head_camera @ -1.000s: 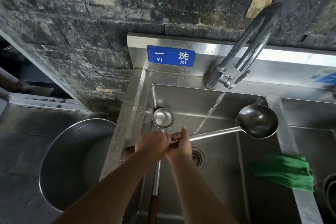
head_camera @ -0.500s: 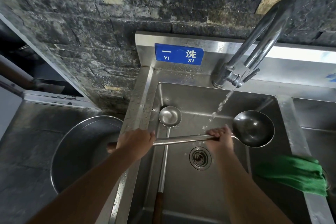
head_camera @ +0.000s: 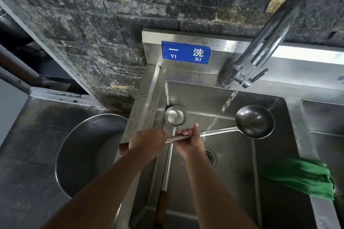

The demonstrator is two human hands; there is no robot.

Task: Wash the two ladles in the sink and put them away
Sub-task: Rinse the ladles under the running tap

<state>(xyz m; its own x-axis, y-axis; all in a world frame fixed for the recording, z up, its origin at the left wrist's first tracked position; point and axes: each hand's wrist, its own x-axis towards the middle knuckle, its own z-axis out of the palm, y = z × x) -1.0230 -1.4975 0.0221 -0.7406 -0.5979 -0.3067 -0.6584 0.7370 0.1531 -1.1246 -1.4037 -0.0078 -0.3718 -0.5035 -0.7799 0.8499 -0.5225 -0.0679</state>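
A large dark steel ladle [head_camera: 254,121] is held level across the steel sink [head_camera: 232,182], its bowl to the right. My left hand [head_camera: 148,142] grips the handle near its wooden end. My right hand [head_camera: 191,140] is wrapped round the metal shaft a little further along, thumb up. Water from the tap [head_camera: 260,46] falls onto the shaft between my right hand and the bowl. A smaller shiny ladle [head_camera: 176,115] lies in the sink under my hands, bowl at the back left, its wooden grip toward the front edge.
A green cloth [head_camera: 299,178] hangs over the divider to a second basin on the right. A big round steel basin [head_camera: 83,154] sits left of the sink. A drain [head_camera: 210,157] is in the sink floor. A dark stone wall and a blue sign [head_camera: 186,52] stand behind.
My right hand has slid back along the shaft from near the bowl to close beside my left hand. The ladle stays under the running water.
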